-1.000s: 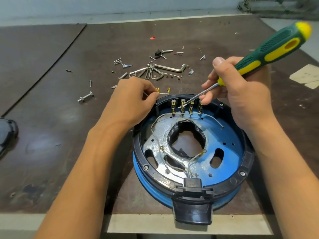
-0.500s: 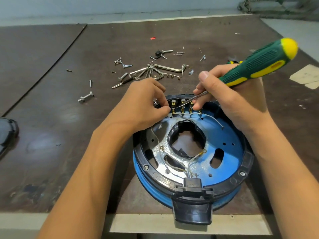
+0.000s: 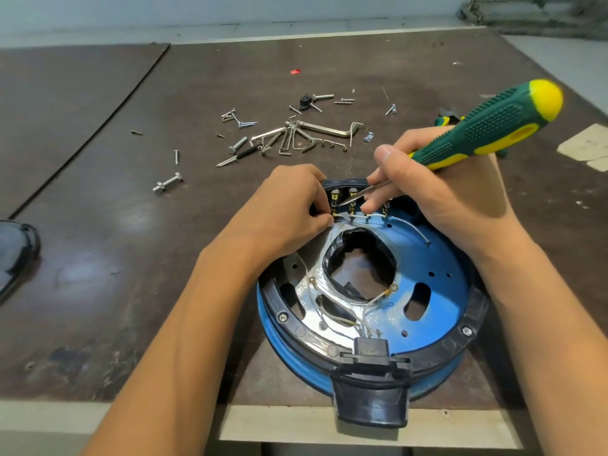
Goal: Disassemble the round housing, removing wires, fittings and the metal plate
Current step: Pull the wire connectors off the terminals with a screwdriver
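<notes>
The round housing (image 3: pixel 437 284), blue with a black rim, lies at the table's near edge, its black handle (image 3: pixel 370 403) hanging over it. Inside is a shiny metal plate (image 3: pixel 312 311) with a dark central opening and thin white wires (image 3: pixel 371 304). At the far rim stands a row of brass terminals (image 3: pixel 352 205). My left hand (image 3: pixel 289 205) pinches a wire at the leftmost terminal. My right hand (image 3: pixel 437 192) grips a green and yellow screwdriver (image 3: pixel 487 126), whose tip rests among the terminals.
Loose screws, bolts and hex keys (image 3: pixel 296 136) lie scattered beyond the housing. A larger bolt (image 3: pixel 167 184) sits to the left. A dark object (image 3: pixel 16 251) lies at the left edge. Paper scraps (image 3: pixel 589 146) are at the right.
My left hand has moved right from outside the rim onto the leftmost terminal. The screwdriver handle has dropped lower and its tip has shifted left along the terminal row.
</notes>
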{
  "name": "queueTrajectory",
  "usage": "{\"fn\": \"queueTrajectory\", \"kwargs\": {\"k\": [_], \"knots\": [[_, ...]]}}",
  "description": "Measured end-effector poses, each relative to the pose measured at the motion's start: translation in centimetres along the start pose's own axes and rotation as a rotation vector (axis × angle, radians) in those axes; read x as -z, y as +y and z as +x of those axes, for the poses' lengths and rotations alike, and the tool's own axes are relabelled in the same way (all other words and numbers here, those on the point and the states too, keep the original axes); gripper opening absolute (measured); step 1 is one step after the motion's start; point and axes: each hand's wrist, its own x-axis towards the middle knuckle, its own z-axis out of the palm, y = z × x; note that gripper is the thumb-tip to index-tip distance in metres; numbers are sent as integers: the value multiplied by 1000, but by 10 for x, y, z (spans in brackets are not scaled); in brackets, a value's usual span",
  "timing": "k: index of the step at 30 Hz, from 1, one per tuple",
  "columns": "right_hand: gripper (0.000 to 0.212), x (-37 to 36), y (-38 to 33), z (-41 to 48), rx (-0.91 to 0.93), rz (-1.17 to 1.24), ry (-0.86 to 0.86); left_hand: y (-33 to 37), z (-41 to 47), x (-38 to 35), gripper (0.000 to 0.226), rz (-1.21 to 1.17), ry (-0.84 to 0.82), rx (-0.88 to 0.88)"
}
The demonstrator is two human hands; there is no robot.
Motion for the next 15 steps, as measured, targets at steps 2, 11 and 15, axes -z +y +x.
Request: {"fn": "queueTrajectory", "kwargs": {"k": [2,11,15], "knots": [[31,-1,-1,0,-53,29,29,-1,0,0,9,-21,-5,-11],[23,-3,-6,9,-129,93,91,-2,1,2,6,-37,-48,-20],[26,-2,-1,12,-142,150,104,-2,0,2,7,-49,-39,-10]]}}
